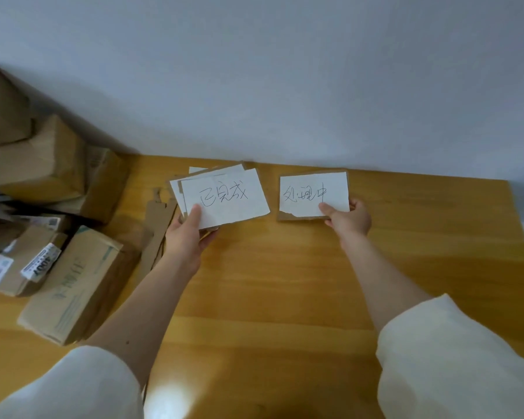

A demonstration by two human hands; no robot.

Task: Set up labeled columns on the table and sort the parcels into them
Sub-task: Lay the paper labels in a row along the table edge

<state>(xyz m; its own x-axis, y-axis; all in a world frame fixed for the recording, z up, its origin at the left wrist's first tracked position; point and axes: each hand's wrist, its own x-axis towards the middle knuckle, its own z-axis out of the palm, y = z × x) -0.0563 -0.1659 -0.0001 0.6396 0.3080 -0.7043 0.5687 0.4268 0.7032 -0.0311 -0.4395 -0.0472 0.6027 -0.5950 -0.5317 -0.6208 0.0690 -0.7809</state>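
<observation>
Head view: the left hand pinches a stack of labels, thumb on top; the right hand pinches one label at the desk's far edge. No column looks finished; parcels sit piled unsorted at left. The stack's lower labels are hidden.

Your single head camera looks forward and down over your forearms, close above the wooden desk, facing the pale wall behind its far edge
</observation>
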